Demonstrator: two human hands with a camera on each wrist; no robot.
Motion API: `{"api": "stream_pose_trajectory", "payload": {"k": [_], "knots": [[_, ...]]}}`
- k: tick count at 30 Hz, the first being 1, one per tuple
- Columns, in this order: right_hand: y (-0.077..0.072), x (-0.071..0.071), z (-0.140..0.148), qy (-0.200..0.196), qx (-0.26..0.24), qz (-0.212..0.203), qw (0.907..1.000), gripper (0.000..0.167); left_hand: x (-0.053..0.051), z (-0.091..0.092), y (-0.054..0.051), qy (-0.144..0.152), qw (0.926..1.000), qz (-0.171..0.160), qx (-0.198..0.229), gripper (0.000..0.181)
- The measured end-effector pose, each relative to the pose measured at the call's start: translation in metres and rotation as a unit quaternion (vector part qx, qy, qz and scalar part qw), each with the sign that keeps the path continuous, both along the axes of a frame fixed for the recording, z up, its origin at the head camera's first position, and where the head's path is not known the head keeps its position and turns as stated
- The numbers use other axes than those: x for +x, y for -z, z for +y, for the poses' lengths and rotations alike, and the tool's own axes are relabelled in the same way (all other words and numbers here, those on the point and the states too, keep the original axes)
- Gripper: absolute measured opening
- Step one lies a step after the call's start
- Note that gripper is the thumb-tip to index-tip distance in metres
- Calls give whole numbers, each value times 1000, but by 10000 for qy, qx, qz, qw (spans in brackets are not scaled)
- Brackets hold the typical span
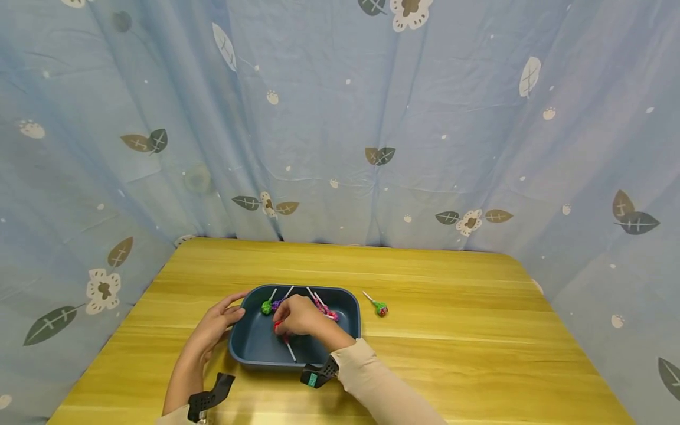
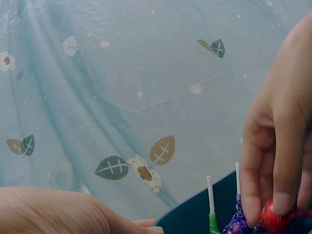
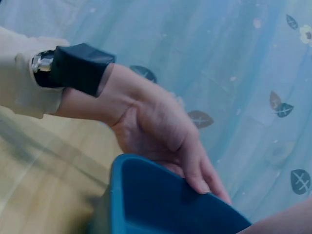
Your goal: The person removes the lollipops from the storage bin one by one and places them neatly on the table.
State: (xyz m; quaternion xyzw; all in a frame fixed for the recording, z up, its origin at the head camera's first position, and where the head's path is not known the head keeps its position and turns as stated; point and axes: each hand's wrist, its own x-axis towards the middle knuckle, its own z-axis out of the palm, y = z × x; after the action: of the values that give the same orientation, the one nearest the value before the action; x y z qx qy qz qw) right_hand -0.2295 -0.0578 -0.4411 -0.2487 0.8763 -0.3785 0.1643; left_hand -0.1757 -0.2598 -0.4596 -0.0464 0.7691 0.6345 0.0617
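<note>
Nearest us, our left hand (image 1: 213, 326) rests at the left rim of the dark blue tray (image 1: 255, 343), fingers fairly straight, touching without clenching. Our right hand (image 1: 301, 316) pinches the red lollipop (image 2: 276, 217) inside the tray, so we judge that piece placed but not yet released. Further back in the tray lie a green lollipop (image 1: 267, 307), a purple lollipop (image 1: 275, 305) and pink lollipops (image 1: 333, 316), whose exact count our arm obscures. We take the gathering as mostly done: right of the tray, one green-and-red lollipop (image 1: 381, 309) lies apart on the tabletop (image 1: 457, 348), the only one we see left outside.
</note>
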Motion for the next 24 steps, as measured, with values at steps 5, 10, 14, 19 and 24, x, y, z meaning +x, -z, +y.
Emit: {"api": "stream_pose_trajectory", "payload": {"k": [5, 10, 14, 19, 24], "knots": [[-5, -3, 11, 136, -460, -363, 9982, 14, -1, 0, 0, 11, 10000, 28, -72, 49], [-10, -5, 25, 299, -825, -579, 9945, 15, -1, -1, -1, 66, 9999, 63, -69, 50], [-15, -6, 37, 317, -1145, -695, 9905, 14, -1, -1, -1, 8, 9999, 5, -109, 49], [-22, -9, 55, 379, -1393, -809, 9862, 17, -1, 0, -1, 37, 9999, 2, -144, 49], [-24, -14, 77, 496, -1719, -917, 9796, 19, -1, 1, 0, 60, 9999, -11, -131, 49]]}}
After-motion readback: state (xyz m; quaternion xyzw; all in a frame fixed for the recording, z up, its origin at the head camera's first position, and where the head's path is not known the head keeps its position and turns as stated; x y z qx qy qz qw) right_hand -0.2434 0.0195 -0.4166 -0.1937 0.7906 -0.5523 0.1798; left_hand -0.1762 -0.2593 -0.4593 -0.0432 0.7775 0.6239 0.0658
